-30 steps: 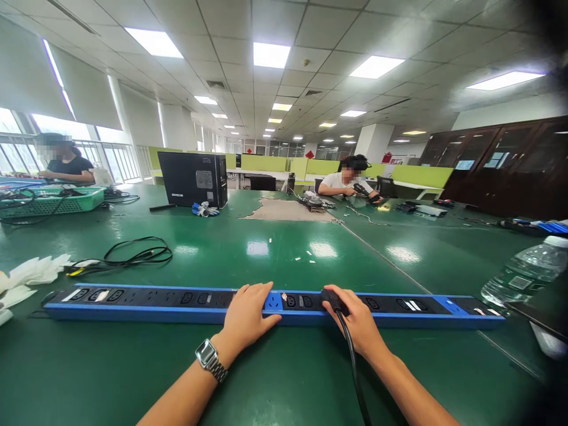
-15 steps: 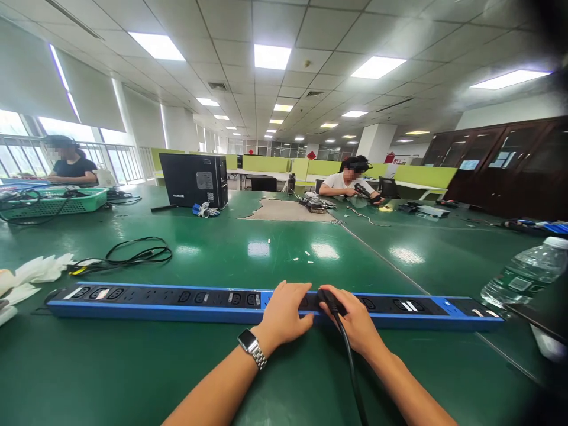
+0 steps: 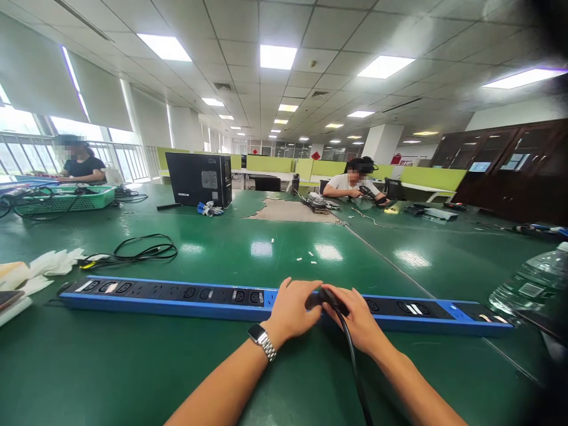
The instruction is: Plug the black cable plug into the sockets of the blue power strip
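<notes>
The blue-and-black power strip [image 3: 177,298] lay lengthwise across the green tabletop [image 3: 133,361]. The right hand [image 3: 358,319] was closed around a black plug [image 3: 329,295]; its fingers covered some of it, so I could not tell whether it sat in a socket. The black cable [image 3: 354,361] ran downward and was cut off by the lower edge. The left hand [image 3: 293,310] was half open, arched over the strip, hiding part of its face; whether its fingertips touched the plug was unclear. A plastic bottle [image 3: 530,284] was cut at the right.
</notes>
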Available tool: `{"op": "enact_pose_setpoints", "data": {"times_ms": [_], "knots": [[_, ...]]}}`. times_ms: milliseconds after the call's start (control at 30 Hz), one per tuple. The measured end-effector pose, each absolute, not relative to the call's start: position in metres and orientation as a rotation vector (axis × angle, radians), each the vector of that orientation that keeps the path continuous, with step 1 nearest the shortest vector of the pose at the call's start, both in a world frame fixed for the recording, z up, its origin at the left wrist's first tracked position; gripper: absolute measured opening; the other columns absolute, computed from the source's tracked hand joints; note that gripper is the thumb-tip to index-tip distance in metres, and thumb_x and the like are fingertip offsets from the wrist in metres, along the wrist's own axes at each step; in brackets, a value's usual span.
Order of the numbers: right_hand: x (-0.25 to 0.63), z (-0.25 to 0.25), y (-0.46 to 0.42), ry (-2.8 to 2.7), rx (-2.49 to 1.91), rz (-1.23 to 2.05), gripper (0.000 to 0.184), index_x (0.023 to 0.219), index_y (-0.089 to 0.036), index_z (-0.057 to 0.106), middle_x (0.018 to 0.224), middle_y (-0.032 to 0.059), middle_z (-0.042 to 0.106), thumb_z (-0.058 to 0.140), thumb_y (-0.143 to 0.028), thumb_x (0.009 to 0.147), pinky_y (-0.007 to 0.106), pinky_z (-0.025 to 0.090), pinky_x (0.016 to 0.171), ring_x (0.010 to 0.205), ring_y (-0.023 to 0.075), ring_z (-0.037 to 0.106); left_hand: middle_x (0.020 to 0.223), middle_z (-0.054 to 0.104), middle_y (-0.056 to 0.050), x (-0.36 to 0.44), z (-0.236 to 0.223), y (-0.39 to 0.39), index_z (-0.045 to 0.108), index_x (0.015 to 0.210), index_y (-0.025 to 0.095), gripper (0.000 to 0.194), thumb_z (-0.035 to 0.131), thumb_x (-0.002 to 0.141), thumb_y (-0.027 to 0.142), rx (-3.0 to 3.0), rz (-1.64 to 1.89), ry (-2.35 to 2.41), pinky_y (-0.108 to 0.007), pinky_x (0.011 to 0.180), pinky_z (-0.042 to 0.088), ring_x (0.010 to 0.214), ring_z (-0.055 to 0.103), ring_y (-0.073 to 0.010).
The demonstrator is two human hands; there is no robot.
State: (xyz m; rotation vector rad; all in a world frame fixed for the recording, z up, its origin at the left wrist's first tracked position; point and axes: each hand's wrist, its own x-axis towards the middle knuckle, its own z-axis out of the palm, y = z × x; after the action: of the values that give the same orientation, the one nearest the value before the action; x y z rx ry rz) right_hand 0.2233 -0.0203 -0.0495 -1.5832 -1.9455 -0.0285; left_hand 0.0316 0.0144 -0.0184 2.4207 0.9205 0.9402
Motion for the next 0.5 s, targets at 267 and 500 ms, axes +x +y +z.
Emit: {"op": "enact_pose_setpoints", "data": {"times_ms": [267, 500], "knots": [[0.236, -0.091, -0.028, -1.861, -1.802, -0.469, 0.082, 0.144, -0.023, 0.034, 0.149, 0.0161, 0.039, 0.059, -0.062, 0.075, 0.057, 0.032, 0.106, 0.134, 0.0356, 0.040, 0.110, 0.072, 0.000, 0.070, -0.016, 0.015, 0.060, 0.117, 0.031, 0.034, 0.056, 0.085, 0.019, 2.497, 0.999, 0.874, -0.047, 0.106, 0.035, 0.103, 0.063, -0.0196], [0.224, -0.083, -0.032, -1.845, -1.902, -0.452, 0.074, 0.139, -0.022, 0.042, 0.149, 0.0127, 0.040, 0.053, -0.061, 0.079, 0.053, 0.033, 0.106, 0.133, 0.0333, 0.040, 0.106, 0.072, -0.005, -0.001, 0.004, 0.029, 0.062, 0.116, 0.023, 0.029, 0.057, 0.088, 0.026, 2.267, 1.561, 1.090, -0.036, 0.093, 0.046, 0.098, 0.065, -0.0205]]}}
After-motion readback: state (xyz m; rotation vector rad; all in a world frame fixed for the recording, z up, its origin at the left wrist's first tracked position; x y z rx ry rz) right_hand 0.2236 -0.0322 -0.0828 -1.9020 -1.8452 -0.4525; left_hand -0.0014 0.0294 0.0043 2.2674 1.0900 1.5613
